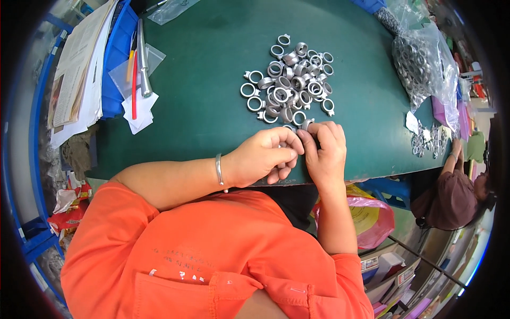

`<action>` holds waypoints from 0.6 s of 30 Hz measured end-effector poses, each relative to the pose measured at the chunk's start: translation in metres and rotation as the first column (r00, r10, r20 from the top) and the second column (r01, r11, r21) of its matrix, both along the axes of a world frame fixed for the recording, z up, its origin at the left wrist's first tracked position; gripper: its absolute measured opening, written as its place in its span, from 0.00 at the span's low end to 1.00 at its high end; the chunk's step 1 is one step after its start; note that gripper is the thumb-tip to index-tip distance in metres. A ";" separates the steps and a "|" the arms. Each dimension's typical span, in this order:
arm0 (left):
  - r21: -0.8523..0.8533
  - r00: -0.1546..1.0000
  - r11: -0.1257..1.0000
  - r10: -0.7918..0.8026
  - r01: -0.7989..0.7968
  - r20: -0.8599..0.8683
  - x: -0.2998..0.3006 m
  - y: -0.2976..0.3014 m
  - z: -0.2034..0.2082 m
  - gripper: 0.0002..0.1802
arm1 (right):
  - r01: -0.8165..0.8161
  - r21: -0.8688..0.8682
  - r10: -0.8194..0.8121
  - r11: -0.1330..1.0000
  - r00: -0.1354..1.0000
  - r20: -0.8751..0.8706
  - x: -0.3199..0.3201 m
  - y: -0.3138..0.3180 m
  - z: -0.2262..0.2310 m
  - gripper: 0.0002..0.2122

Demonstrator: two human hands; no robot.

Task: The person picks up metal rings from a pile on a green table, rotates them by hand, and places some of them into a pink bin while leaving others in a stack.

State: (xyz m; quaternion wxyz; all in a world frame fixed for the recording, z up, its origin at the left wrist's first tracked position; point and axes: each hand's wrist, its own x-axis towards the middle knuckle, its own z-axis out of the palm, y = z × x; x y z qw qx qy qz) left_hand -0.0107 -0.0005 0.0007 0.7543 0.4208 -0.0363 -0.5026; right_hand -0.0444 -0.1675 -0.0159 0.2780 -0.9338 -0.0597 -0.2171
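A loose pile of small grey metal rings (284, 94), several with a little tab on the rim, lies on the green tabletop (207, 69) in front of me. Just below the pile, my right hand (325, 151) pinches one metal ring (306, 124) between thumb and forefinger. Close beside it, my left hand (265, 157) is closed with its fingers curled inward, a silver bangle on the wrist. What sits inside those fingers is mostly hidden. Another ring's edge (289, 128) shows just beyond the left fingers.
At left stand a blue bin (114, 64) with papers, a metal rod (142, 58), a red pen (134, 90) and white slips (141, 112). On the right are a clear bag of metal parts (417, 64) and scattered small parts (427, 141). Another person (451, 196) works there.
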 end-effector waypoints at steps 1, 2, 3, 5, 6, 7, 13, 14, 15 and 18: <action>0.038 0.999 0.999 0.006 -0.008 0.047 0.000 0.000 0.002 0.05 | -0.006 -0.006 0.006 1.000 1.000 0.001 -0.001 -0.001 0.001 0.07; 0.075 0.996 0.997 0.010 -0.018 0.094 0.000 0.000 0.003 0.04 | -0.022 0.192 0.028 0.981 0.999 -0.025 -0.004 -0.003 0.002 0.07; 0.074 0.989 0.997 0.008 -0.019 0.146 0.000 0.001 0.000 0.07 | -0.031 0.382 0.056 0.923 0.997 -0.054 -0.010 -0.003 0.003 0.07; 0.075 0.982 0.995 0.047 -0.061 0.181 0.001 0.001 0.002 0.09 | -0.094 0.378 0.104 0.921 0.995 -0.007 -0.016 -0.002 0.007 0.08; 0.085 0.972 0.992 0.075 -0.096 0.223 0.001 0.001 0.004 0.10 | -0.152 0.380 0.144 0.913 0.988 0.048 -0.019 -0.001 0.009 0.08; 0.045 0.977 0.994 0.094 -0.104 0.194 0.002 0.002 0.006 0.12 | -0.192 0.321 0.175 0.927 0.981 0.082 -0.021 0.000 0.009 0.08; 0.028 0.952 0.992 0.113 -0.126 0.284 0.001 0.004 0.007 0.06 | -0.235 0.261 0.193 0.936 0.965 0.174 -0.025 0.003 0.014 0.10; 0.043 0.939 0.992 0.100 -0.121 0.330 0.001 0.004 0.006 0.05 | -0.234 0.261 0.193 0.937 0.966 0.174 -0.025 0.003 0.013 0.10; 0.042 0.939 0.992 0.100 -0.120 0.331 0.001 0.003 0.002 0.05 | -0.247 0.274 0.206 0.930 0.964 0.169 -0.025 0.002 0.012 0.10; -0.097 0.634 0.967 0.230 -0.237 0.738 0.001 0.001 -0.006 0.03 | -0.268 0.485 0.247 0.832 0.963 0.109 -0.029 0.001 0.011 0.10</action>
